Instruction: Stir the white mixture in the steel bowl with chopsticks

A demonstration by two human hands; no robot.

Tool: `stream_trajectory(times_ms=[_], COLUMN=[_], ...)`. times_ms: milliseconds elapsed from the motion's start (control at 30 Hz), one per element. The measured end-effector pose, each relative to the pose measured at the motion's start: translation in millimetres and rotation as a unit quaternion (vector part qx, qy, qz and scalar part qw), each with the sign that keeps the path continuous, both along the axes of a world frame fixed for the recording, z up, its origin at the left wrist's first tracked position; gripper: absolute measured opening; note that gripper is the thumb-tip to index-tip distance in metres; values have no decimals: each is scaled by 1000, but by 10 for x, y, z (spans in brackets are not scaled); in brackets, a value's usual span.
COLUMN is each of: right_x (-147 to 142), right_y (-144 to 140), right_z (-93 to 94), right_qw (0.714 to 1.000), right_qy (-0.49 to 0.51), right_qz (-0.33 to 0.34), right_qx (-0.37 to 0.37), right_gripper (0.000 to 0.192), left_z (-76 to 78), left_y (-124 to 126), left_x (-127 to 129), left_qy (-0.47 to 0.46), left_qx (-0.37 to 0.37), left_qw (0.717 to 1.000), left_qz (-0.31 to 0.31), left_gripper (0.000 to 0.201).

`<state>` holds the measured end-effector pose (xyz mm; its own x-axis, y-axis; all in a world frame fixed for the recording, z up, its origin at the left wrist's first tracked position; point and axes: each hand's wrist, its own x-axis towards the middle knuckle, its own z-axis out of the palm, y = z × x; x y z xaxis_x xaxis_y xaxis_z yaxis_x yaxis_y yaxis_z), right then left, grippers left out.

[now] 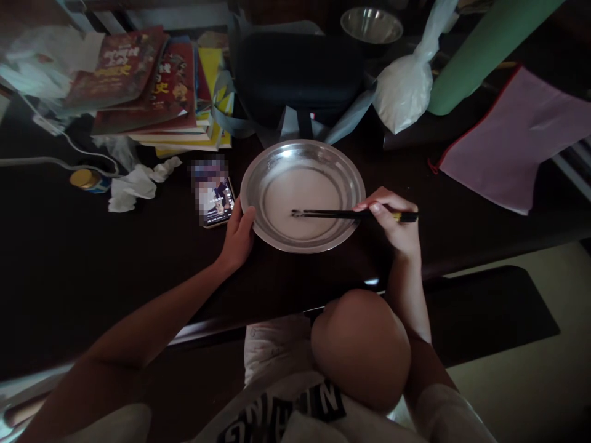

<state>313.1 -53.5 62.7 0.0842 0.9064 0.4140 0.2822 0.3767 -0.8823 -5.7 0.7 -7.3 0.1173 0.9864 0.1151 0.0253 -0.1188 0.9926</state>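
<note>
A wide metal basin (302,245) stands on the dark table, with a pale, whitish layer (295,191) spread over its bottom; whether that is powder or liquid I cannot tell. My left hand (240,231) grips the basin's left rim, thumb over the edge and fingers mostly hidden beneath. In my right hand (394,218) is a pair of black chopsticks (332,214) with gold bands near the back end. Their tips rest in the pale layer near the basin's middle. Just left of the basin lies a lit phone (215,200).
Stacked books (161,98), crumpled tissues (133,187) and a gold-lidded jar (87,180) are on the left. Behind the basin sits a black case (298,74). A tied bag of white stuff (404,92), a metal bowl (372,26), a green roll (489,58) and purple cloth (521,135) stand right.
</note>
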Motion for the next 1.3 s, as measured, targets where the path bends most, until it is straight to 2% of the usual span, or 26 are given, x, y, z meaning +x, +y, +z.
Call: stream_trajectory(times_ms=[67,167,233,333,400,500,567,667,733,800,867,1000,1067,1167,1233,1300], right_x=[1,8,7,2,6,13,9,1,4,6,1,-12,-3,11,6,-3], right_y=[4,8,10,14,13,9,9,17,20,17,13,19,25,25,22,23], right_z=[-1,-12,-14,-5,-3,-9,-7,6,8,4,1,8,0,-25,-30,-22], right_qw=[1000,997,998,1000,999,996,998,1000,999,998,997,1000,999,996,996,1000], right_qy=[-4,51,47,-14,-14,44,42,-21,-22,25,57,-19,-22,50,63,20], right_qz=[-19,-59,-36,-3,-32,-70,-43,0,-22,-52,-45,-3,-30,-75,-55,-16], right_qx=[11,13,3,4,14,15,6,7,19,24,14,2,12,23,14,4], right_gripper=[15,21,20,16,17,22,21,14,14,18,19,17,18,24,24,21], left_z=[12,17,15,12,10,5,-1,-9,-9,-1,13,38,35,14,2,-4], left_y=[-4,-4,-2,-1,-1,1,4,7,6,2,-2,-4,-1,2,4,4], left_x=[10,22,24,20,16,14,13,12,10,11,14,23,23,18,12,6], left_qy=[-20,-29,-17,1,4,5,11,18,19,23,25,15,11,12,14,14], left_qx=[-18,-22,-14,-1,6,12,17,25,27,29,29,26,22,14,10,5], left_qw=[1000,999,1000,1000,1000,1000,1000,999,999,999,999,1000,1000,1000,1000,1000], left_qz=[0,-2,1,3,-3,-14,-11,-7,-4,-1,-5,-8,-6,-3,3,4], left_gripper=[54,55,54,53,52,52,53,54,54,54,55,57,57,55,54,54])
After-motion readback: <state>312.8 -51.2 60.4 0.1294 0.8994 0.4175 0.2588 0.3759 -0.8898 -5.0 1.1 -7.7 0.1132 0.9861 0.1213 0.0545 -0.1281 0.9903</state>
